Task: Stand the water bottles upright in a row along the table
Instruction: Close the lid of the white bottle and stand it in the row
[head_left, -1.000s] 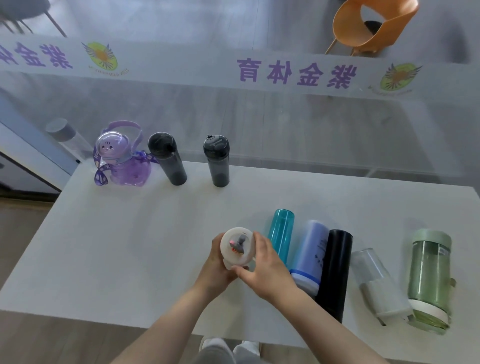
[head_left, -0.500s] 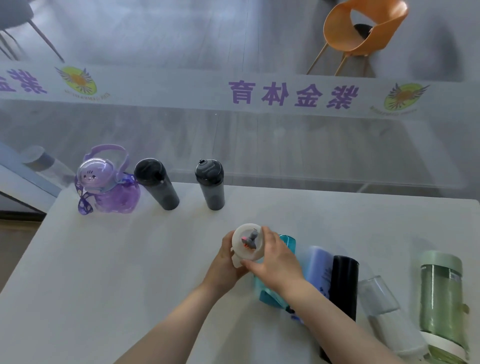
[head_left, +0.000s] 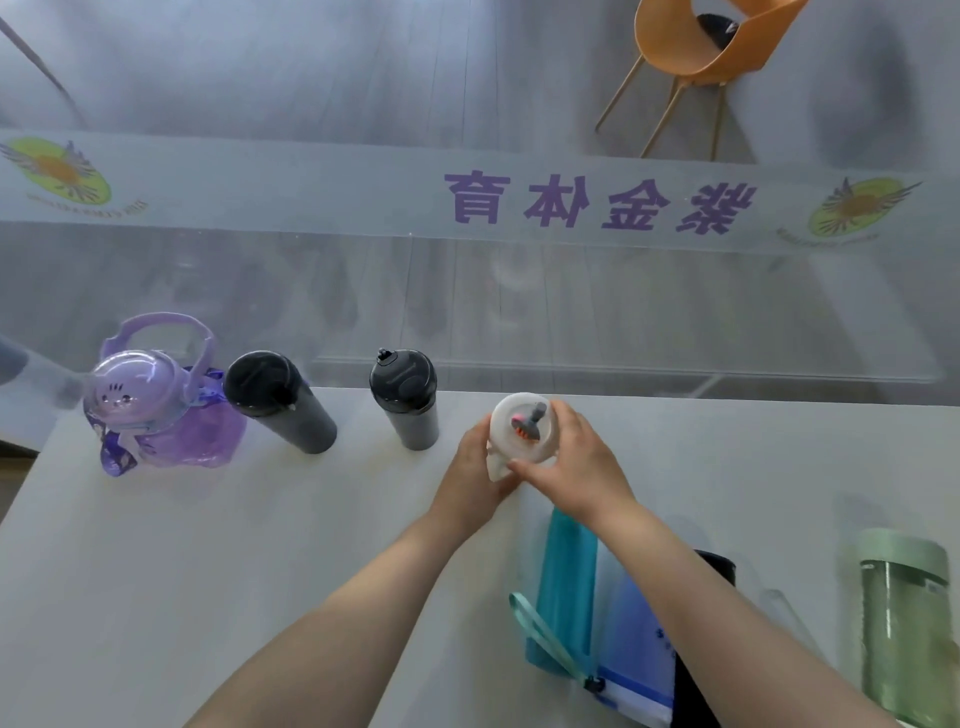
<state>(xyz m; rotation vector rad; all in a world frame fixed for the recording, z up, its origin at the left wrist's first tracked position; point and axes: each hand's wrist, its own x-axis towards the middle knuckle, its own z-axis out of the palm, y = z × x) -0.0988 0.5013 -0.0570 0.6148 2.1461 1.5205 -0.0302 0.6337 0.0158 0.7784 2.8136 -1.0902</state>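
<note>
A white bottle (head_left: 522, 431) with a small figure on its lid stands upright between my hands, near the table's far edge. My left hand (head_left: 470, 470) grips its left side and my right hand (head_left: 574, 462) wraps its right side. To its left stand three upright bottles: a grey one (head_left: 408, 400), a black one (head_left: 280, 400) and a purple one with a face and handle (head_left: 156, 405). Lying flat at the near right are a teal bottle (head_left: 563, 587), a blue one (head_left: 631, 639), a black one (head_left: 719, 566) partly under my arm, and a green one (head_left: 906, 623).
The white table (head_left: 208, 545) ends at a glass wall with purple lettering (head_left: 597, 200) right behind the row. An orange chair (head_left: 711, 47) stands beyond the glass. A clear bottle (head_left: 779, 603) lies half hidden by my right forearm.
Both hands carried the white bottle away from me, from beside the lying bottles to the far edge, just right of the grey bottle. The camera view tilted forward.
</note>
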